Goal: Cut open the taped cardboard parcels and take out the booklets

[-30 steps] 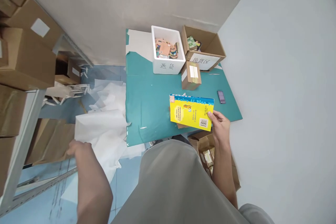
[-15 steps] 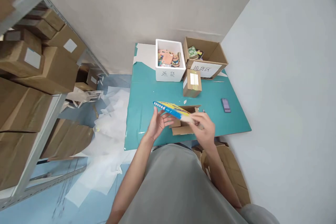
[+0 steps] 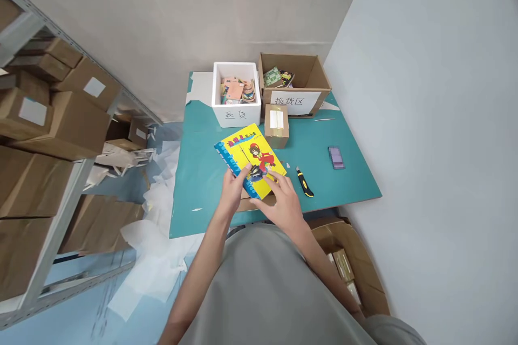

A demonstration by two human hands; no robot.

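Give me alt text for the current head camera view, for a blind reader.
A person's left hand holds a yellow book with a blue edge over a green table, the right hand on its cover. A utility knife lies to the right; behind stand a small cardboard box, a white bin and a larger open carton.

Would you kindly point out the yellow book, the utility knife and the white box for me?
Yellow book [image 3: 254, 158]: head view, on its front cover.
Utility knife [image 3: 304, 183]: head view, on its handle.
White box [image 3: 237, 119]: head view, on its front wall.
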